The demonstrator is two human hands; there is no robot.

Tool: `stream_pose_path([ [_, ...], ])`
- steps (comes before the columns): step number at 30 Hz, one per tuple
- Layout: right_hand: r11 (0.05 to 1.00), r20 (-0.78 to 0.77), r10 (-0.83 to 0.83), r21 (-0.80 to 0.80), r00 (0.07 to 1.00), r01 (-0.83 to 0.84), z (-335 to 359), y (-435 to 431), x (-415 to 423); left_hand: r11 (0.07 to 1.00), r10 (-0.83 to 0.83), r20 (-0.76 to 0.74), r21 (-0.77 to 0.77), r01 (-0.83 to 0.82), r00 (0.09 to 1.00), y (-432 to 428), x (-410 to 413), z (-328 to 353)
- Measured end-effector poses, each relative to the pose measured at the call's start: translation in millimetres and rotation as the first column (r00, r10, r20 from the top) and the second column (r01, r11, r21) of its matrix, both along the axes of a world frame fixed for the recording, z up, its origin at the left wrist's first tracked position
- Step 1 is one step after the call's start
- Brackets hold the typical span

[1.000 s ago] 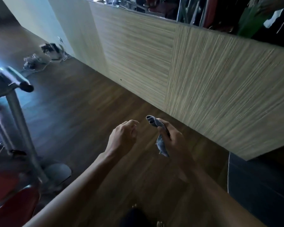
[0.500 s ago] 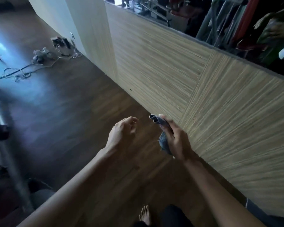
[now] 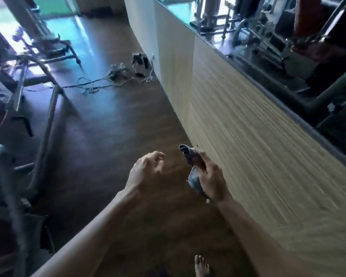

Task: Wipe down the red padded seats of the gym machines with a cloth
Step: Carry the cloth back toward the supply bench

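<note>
While the fingers [image 3: 205,166] of the right hand [image 3: 212,180] curl round the bunched grey cloth [image 3: 190,156], 5 o'clock off centre, the left hand [image 3: 146,170] hangs loose and empty at 7. Machine frames [image 3: 46,116] stand at 9, well apart. No seat is under the cloth, so probably between seats. Cannot tell how much is done.

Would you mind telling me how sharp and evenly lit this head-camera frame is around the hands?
Head view: motion blur smears the wood-panelled wall and the machine frames; the right hand gripping the cloth and the open left hand are fairly sharp; bluish glare washes the floor top left; wide-angle distortion bends the edges.
</note>
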State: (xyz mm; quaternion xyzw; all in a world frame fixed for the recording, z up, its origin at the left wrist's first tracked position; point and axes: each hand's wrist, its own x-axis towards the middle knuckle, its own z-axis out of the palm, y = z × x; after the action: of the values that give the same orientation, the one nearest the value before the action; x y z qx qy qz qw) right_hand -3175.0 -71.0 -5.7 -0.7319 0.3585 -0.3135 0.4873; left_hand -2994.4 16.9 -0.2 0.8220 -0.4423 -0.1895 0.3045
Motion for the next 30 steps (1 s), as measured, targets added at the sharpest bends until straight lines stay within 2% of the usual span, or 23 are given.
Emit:
stream_pose_path([
  [4, 0.991, -0.04, 0.131, 0.004, 0.991, -0.131, -3.6, -81.5, 61.5, 0.992, 0.127, 0.039, 0.017, -0.128, 0.991, -53.4, 46.2, 9.5],
  [11, 0.951, -0.002, 0.301, 0.081, 0.954, -0.3, -10.4, -183.7, 196.9, 0.967, 0.255, 0.016, 0.011, -0.255, 0.967, -138.7, 167.4, -8.2],
  [15, 0.942, 0.032, 0.308, 0.129, 0.951, -0.309, -10.0, -238.5, 286.4, 0.961, 0.276, -0.001, 0.011, -0.276, 0.961, -196.9, 252.8, -11.2],
  [20, 0.911, 0.109, 0.343, 0.206, 0.933, -0.358, -3.4, -308.6, 393.1, 0.951, 0.308, 0.053, -0.001, -0.308, 0.95, -264.3, 355.8, 4.0],
  [30, 0.888, 0.076, 0.42, 0.17, 0.904, -0.427, -11.5, -466.4, 616.8, 0.897, 0.441, 0.072, 0.012, -0.443, 0.895, -395.9, 566.6, -7.3],
])
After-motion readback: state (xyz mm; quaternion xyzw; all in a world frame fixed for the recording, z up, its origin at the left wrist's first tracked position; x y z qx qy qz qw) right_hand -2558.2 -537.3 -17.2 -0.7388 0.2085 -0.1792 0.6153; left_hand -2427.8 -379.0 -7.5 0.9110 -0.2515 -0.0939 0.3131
